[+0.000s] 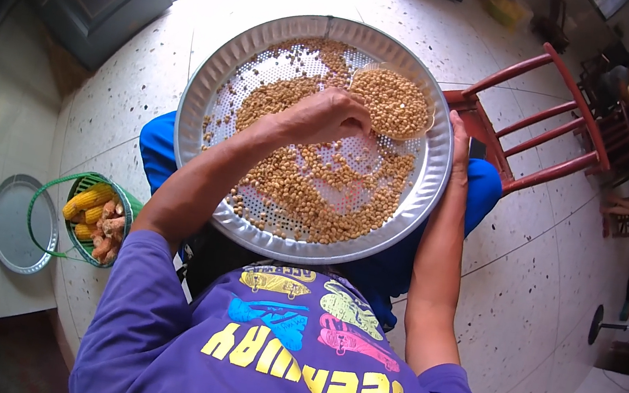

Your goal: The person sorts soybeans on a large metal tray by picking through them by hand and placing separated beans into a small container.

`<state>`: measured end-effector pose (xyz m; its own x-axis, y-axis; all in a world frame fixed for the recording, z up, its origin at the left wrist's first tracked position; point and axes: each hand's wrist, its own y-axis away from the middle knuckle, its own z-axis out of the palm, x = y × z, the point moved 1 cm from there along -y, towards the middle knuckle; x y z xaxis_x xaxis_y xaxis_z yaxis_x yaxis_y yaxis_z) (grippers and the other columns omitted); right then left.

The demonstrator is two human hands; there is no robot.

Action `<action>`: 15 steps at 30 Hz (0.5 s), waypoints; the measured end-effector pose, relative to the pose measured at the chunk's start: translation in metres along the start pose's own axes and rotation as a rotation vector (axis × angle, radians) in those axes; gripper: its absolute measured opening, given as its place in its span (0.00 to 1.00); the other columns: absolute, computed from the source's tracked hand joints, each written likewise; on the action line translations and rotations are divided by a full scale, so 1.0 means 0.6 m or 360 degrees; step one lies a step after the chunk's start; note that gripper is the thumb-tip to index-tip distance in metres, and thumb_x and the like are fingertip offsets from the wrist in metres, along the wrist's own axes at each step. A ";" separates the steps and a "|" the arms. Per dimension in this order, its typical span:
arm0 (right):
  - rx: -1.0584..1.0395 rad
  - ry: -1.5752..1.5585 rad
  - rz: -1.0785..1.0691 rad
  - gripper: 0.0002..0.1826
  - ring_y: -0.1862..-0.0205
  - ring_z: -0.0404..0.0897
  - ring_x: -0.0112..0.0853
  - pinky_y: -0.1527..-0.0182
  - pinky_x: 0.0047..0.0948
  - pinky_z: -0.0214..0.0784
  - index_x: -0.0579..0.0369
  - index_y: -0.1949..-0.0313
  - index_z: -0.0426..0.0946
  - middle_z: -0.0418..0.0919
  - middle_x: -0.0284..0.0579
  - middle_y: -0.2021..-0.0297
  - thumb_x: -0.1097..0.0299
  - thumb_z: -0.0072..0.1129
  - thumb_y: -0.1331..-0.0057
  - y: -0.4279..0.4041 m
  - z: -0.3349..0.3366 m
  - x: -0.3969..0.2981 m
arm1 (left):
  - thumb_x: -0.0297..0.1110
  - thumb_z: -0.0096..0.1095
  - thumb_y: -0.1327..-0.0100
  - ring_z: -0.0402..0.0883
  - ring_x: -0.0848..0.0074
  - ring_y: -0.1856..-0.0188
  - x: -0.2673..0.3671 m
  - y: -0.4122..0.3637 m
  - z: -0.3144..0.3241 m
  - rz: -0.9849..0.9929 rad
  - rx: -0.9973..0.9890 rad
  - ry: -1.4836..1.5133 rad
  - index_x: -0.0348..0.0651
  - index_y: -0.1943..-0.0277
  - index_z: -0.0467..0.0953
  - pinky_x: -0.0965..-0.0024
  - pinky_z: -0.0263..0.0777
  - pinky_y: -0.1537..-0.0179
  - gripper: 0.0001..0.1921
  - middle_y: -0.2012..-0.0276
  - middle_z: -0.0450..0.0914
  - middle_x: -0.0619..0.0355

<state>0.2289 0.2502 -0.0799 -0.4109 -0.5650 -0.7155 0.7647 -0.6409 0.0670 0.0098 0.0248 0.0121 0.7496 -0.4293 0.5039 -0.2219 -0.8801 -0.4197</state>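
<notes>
A round perforated metal tray (296, 247) with a fluted rim rests on the lap, with tan soybeans (275, 172) spread over its holed base. Inside it, at the right back, stands a shallow clear bowl (428, 119) heaped with more beans (393, 101). My left hand (336, 115) reaches across the tray, fingers curled down beside the bowl. Its fingertips are partly hidden, so whether they pinch a bean is unclear. At the tray's right side, my right hand (460, 145) grips the outer rim.
On the left, a green basket (133, 207) holds yellow corn cobs (87, 200) and stripped cobs (110, 227), near a grey round tray (11, 224). A red wooden chair (536, 123) stands close on the right. People (618, 83) sit at the far right. An open doorway is ahead.
</notes>
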 end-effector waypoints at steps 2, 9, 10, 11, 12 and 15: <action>-0.0114 -0.0093 0.0074 0.25 0.56 0.86 0.36 0.47 0.35 0.79 0.62 0.47 0.80 0.87 0.49 0.54 0.53 0.42 0.20 -0.011 -0.030 -0.004 | 0.25 0.67 0.34 0.89 0.69 0.60 -0.006 0.004 -0.004 -0.0080 -0.0136 -0.0064 0.40 0.60 0.87 0.64 0.85 0.57 0.03 0.62 0.89 0.53; -0.0166 -0.0127 0.0081 0.25 0.55 0.86 0.36 0.47 0.35 0.79 0.62 0.47 0.80 0.87 0.49 0.54 0.53 0.42 0.20 -0.022 -0.043 0.001 | 0.26 0.68 0.35 0.89 0.66 0.57 -0.064 0.035 -0.045 -0.0510 -0.0197 -0.0212 0.39 0.57 0.87 0.62 0.83 0.53 0.06 0.60 0.90 0.52; -0.0127 -0.0116 0.0084 0.25 0.55 0.86 0.36 0.47 0.35 0.79 0.62 0.47 0.80 0.87 0.48 0.54 0.53 0.42 0.20 -0.019 -0.036 0.003 | 0.26 0.68 0.35 0.89 0.65 0.57 -0.069 0.039 -0.047 -0.0521 -0.0178 -0.0232 0.38 0.57 0.87 0.62 0.83 0.53 0.06 0.60 0.90 0.52; -0.0087 -0.0104 0.0087 0.24 0.55 0.86 0.36 0.47 0.35 0.79 0.62 0.47 0.80 0.87 0.48 0.55 0.53 0.43 0.20 -0.017 -0.029 0.005 | 0.26 0.68 0.35 0.89 0.64 0.57 -0.073 0.043 -0.049 -0.0531 -0.0159 -0.0253 0.38 0.56 0.87 0.61 0.83 0.52 0.06 0.60 0.90 0.52; -0.0089 -0.0101 0.0087 0.24 0.55 0.86 0.36 0.47 0.35 0.79 0.62 0.47 0.80 0.87 0.48 0.55 0.53 0.43 0.20 -0.016 -0.030 0.004 | 0.26 0.68 0.35 0.90 0.64 0.57 -0.073 0.040 -0.049 -0.0506 -0.0146 -0.0242 0.38 0.56 0.87 0.62 0.83 0.52 0.07 0.60 0.90 0.52; -0.0084 -0.0115 0.0074 0.24 0.55 0.86 0.36 0.47 0.35 0.79 0.62 0.47 0.80 0.87 0.48 0.54 0.54 0.43 0.20 -0.015 -0.031 0.003 | 0.25 0.67 0.34 0.89 0.63 0.55 -0.068 0.035 -0.049 -0.0512 -0.0187 -0.0233 0.38 0.55 0.87 0.61 0.83 0.52 0.07 0.57 0.89 0.51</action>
<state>0.2307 0.2648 -0.0947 -0.4078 -0.6308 -0.6601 0.8081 -0.5859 0.0606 -0.0438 0.0178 0.0044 0.8720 -0.1006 0.4790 -0.0239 -0.9863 -0.1635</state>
